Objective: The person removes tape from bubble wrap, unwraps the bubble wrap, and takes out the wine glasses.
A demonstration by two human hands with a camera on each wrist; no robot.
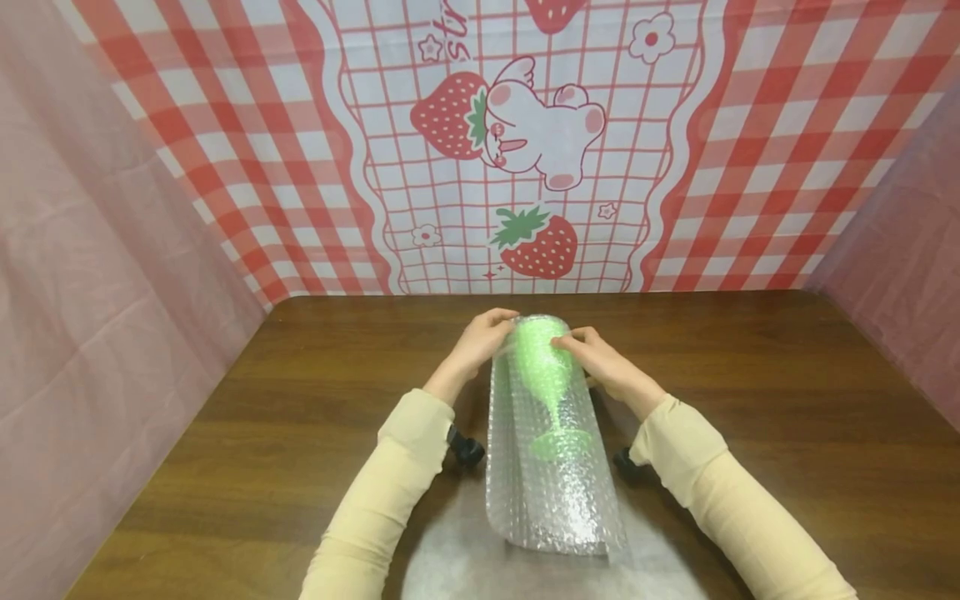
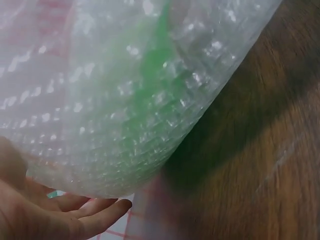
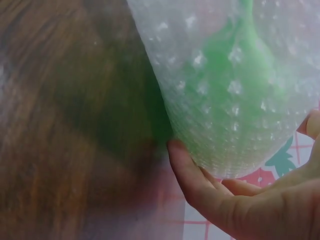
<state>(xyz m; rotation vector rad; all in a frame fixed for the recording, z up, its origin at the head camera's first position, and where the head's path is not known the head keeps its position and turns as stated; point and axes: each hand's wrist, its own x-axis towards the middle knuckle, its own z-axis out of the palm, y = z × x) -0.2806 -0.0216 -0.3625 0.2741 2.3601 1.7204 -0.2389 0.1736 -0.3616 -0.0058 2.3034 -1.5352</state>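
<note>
A green goblet (image 1: 543,358) lies rolled inside clear bubble wrap (image 1: 577,508), its bowl at the far end and its foot towards me. My left hand (image 1: 477,343) holds the far left edge of the roll; in the left wrist view its fingers (image 2: 107,217) reach under the wrap's rounded end. My right hand (image 1: 607,364) grips the far right side, thumb on top near the goblet's bowl. Seen from the right wrist, its fingers (image 3: 192,175) curve beneath the wrap (image 3: 240,120). The near end of the roll hangs open, with a loose flap along the left.
The wooden table (image 1: 300,442) carries a pale, shiny round-edged surface (image 1: 457,558) under the near end of the roll. A red checked strawberry cloth (image 1: 300,167) hangs behind. Pink curtains (image 1: 97,292) stand at both sides.
</note>
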